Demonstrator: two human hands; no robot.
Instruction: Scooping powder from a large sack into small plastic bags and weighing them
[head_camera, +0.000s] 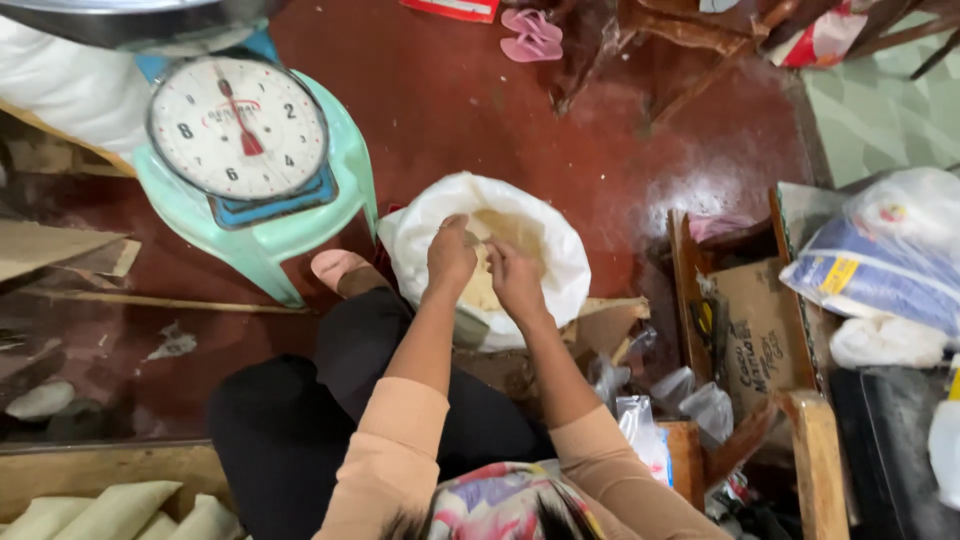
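White crinkled plastic sack (560, 260), pale contents

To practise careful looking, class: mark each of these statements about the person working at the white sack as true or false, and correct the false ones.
1. Both hands, the left hand and the right hand, are over the open white sack. True.
2. The sack holds a dark liquid. False: its contents look pale and yellowish.
3. A dial scale stands on a green plastic stool. True.
4. The floor is blue carpet. False: it is shiny dark red.
5. A pair of pink sandals lies on the floor. True.
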